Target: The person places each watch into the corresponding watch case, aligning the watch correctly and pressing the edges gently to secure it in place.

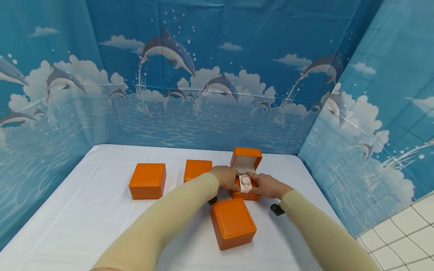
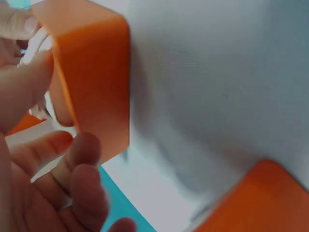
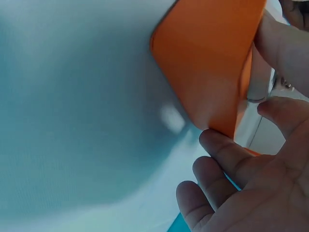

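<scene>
An orange watch box [image 1: 245, 197] stands with its lid up at the right rear of the table. Inside it sits a wristwatch [image 1: 245, 180] with a pale strap and a pinkish case, its dial facing up. My left hand [image 1: 226, 177] reaches in from the left, thumb and forefinger curled at the watch's left side. From the right, my right hand [image 1: 269, 185] holds the other side with thumb and forefinger. In the right wrist view, another finger [image 3: 227, 150] touches the box's outer wall [image 3: 207, 63]. The fingertips inside the box are partly hidden.
Closed orange boxes stand around: one [image 1: 233, 222] just in front of the open box, one [image 1: 197, 169] behind my left forearm, another [image 1: 147, 180] farther left. A white cloth [image 1: 108, 210] covers the table. Blue dolphin-print curtains [image 1: 210, 113] enclose its back and sides.
</scene>
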Tool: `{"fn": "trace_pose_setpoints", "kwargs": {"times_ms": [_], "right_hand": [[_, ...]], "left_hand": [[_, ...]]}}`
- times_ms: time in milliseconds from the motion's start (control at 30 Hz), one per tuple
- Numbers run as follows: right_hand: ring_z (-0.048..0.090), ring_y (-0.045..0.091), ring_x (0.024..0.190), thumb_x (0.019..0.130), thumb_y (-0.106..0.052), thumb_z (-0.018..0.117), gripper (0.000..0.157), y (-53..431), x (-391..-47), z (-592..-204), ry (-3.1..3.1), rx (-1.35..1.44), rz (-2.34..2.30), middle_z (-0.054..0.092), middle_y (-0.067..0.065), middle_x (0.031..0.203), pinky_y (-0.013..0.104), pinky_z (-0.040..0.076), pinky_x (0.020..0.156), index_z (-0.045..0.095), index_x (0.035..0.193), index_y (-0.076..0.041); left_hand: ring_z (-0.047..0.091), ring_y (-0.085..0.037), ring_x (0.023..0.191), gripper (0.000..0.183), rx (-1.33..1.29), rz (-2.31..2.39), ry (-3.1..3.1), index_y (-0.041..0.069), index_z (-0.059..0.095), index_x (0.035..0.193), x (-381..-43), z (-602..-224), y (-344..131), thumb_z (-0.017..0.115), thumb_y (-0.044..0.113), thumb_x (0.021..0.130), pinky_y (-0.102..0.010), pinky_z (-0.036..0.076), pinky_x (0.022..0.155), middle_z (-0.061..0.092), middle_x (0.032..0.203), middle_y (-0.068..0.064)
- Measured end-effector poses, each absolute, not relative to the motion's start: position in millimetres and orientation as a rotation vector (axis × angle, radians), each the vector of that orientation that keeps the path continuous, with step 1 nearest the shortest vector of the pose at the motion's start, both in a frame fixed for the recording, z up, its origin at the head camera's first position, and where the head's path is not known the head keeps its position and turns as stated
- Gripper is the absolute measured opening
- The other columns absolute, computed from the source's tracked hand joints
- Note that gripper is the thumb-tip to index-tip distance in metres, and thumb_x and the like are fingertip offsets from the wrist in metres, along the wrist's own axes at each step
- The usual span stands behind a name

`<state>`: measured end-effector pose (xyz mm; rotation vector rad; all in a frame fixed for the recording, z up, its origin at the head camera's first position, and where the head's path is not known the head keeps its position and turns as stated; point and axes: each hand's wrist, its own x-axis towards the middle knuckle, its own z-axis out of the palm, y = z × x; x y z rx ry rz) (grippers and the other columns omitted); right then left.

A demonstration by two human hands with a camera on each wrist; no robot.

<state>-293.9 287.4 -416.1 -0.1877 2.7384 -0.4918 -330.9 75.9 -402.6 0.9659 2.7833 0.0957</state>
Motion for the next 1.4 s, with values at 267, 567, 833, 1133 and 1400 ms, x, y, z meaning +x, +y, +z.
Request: {"fn": "trace_pose_setpoints", "kwargs": {"times_ms": [267, 567, 833, 1133, 1400], "right_hand": [[0.049, 0.047, 0.142, 0.101, -0.043, 0.07, 0.081, 297.5, -294.0, -398.8, 2.741, -0.194, -0.529, 0.048, 0.027, 0.158, 0.062, 0.045, 0.115, 0.034, 0.165, -0.009], [0.059, 0.047, 0.131, 0.112, -0.05, 0.042, 0.068, 305.9, -305.9, -358.9, 2.864, 0.128, -0.726, 0.056, 0.029, 0.149, 0.06, 0.052, 0.107, 0.047, 0.155, 0.003], [0.052, 0.045, 0.142, 0.112, -0.057, 0.036, 0.078, 289.8, -317.4, -354.1, 2.734, 0.177, -1.167, 0.031, 0.027, 0.168, 0.057, 0.046, 0.116, 0.011, 0.17, -0.012], [0.056, 0.043, 0.138, 0.114, -0.046, 0.041, 0.067, 287.3, -318.4, -359.0, 2.766, 0.212, -1.17, 0.037, 0.024, 0.167, 0.053, 0.051, 0.112, 0.023, 0.169, -0.012], [0.059, 0.041, 0.134, 0.112, -0.047, 0.046, 0.069, 288.8, -317.4, -356.3, 2.731, 0.222, -1.189, 0.043, 0.025, 0.162, 0.051, 0.053, 0.11, 0.026, 0.168, -0.012]], "left_hand": [[0.066, -0.013, 0.081, 0.032, 0.873, 0.475, 2.858, 0.018, 0.074, 0.116, -340.6, -385.2, 60.8, 0.064, 0.046, 0.104, -0.03, 0.055, 0.075, 0.074, 0.095, 0.003], [0.064, -0.024, 0.131, 0.067, 0.684, 0.999, 2.772, 0.014, 0.047, 0.159, -345.9, -369.1, 54.3, 0.051, 0.057, 0.108, -0.045, 0.054, 0.109, 0.062, 0.15, -0.007], [0.052, -0.026, 0.147, 0.065, 0.68, 1.065, 2.7, 0.015, 0.036, 0.165, -348.4, -367.4, 64.1, 0.045, 0.051, 0.112, -0.047, 0.045, 0.12, 0.048, 0.164, -0.007], [0.064, -0.023, 0.131, 0.055, 0.623, 1.057, 2.753, 0.019, 0.049, 0.158, -350.9, -368.4, 66.9, 0.05, 0.046, 0.111, -0.045, 0.054, 0.11, 0.063, 0.15, -0.005], [0.065, -0.022, 0.13, 0.054, 0.628, 1.071, 2.735, 0.02, 0.052, 0.157, -350.7, -369.9, 64.2, 0.052, 0.047, 0.11, -0.044, 0.055, 0.108, 0.066, 0.146, -0.004]]}}
